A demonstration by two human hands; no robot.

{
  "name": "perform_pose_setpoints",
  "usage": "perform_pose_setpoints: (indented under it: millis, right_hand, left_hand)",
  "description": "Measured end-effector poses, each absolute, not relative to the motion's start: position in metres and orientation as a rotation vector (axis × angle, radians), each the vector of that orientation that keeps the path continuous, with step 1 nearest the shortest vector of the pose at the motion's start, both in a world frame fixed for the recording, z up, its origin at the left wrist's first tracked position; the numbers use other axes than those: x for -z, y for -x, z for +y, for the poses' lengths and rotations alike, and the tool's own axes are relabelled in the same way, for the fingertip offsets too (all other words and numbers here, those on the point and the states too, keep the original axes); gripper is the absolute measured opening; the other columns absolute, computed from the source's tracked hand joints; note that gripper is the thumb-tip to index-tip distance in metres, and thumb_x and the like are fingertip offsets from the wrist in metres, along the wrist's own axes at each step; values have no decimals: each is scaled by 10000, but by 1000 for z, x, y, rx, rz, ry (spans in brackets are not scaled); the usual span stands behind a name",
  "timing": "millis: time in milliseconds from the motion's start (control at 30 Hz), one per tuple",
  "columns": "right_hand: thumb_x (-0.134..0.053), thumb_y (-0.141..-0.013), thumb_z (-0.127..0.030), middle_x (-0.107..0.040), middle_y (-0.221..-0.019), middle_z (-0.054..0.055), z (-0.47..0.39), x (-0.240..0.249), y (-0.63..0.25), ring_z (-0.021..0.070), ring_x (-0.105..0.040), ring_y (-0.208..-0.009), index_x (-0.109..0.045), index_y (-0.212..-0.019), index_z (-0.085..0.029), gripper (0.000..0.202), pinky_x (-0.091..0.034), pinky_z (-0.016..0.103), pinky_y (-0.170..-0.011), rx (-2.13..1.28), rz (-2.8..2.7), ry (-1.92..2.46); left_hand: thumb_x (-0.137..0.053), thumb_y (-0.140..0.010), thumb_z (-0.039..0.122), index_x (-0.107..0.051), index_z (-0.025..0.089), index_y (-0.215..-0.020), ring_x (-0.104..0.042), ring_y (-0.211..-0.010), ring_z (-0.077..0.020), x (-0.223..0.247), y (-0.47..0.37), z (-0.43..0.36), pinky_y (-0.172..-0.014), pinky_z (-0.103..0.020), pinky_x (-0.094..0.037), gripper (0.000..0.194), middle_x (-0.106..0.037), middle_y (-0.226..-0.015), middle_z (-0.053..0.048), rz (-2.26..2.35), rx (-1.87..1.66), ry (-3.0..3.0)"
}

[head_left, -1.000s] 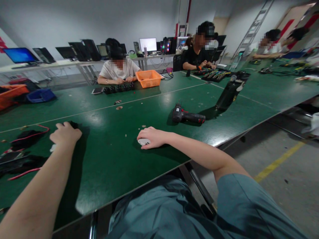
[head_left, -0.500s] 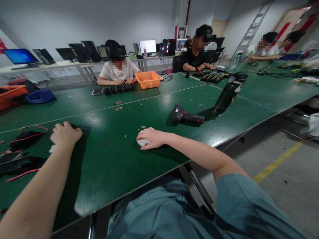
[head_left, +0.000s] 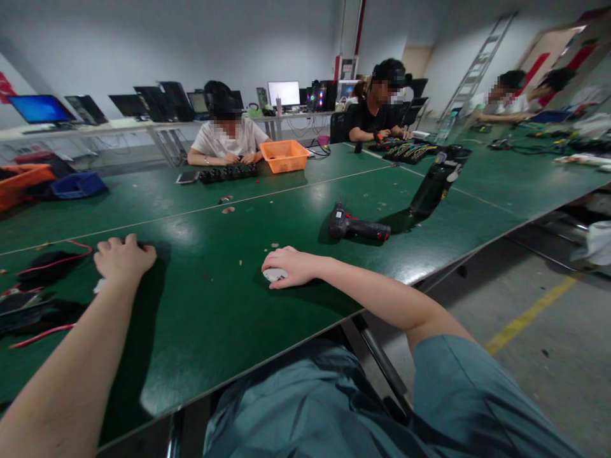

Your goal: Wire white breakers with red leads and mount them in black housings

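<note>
My right hand rests low over the table near its front edge, fingers and thumb closed around a white rounded piece with small dark marks. The hand covers part of that piece. Farther left, my left hand is on the table with its fingers bent down and its thumb pointing right. A bit of something dark shows between thumb and fingers, too hidden to name. Close to the left wrist lies a small white thing. Black parts with red wires lie left of this hand.
A cordless screwdriver lies on the green table beyond my right hand. Behind it stands a dark bottle. Across the table, a person handles a row of black parts beside an orange basket. Blue bin at far left.
The view has tilted slightly. My left hand has shifted a little to the left at most; my right hand stays on the white piece in the same spot.
</note>
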State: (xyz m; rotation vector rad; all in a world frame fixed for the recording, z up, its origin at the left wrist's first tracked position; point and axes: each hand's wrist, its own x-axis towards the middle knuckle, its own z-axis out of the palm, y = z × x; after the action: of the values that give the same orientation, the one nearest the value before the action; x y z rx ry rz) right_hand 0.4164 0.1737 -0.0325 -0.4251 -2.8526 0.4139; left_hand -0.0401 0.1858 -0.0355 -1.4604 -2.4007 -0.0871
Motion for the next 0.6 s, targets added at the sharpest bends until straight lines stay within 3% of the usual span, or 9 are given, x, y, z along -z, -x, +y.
perform_pose_setpoints:
  millis: [367, 600]
  right_hand:
    - [-646, -891, -466, -638, -1267, 92, 172, 29, -417, 275, -545, -1194, -594, -1193, -221, 392, -355, 435, -1006, -439, -2862, 441]
    - [-646, -889, -467, -639, -1250, 97, 172, 29, -416, 280, -557, -1171, -599, -1200, -209, 406, -363, 448, -1008, -421, -2868, 433]
  left_hand:
    - [-349, -900, 538, -487, -120, -1307, -343, -1295, -437, 37, 35, 185, -979, -538, -351, 785, -429, -1392, -356, -2433, 196, 1277]
    - [-337, -907, 586, -476, -137, -1296, -465, -1208, -419, 38, 37, 190, -974, -527, -333, 832, -538, -1280, -350, -2529, 206, 1268]
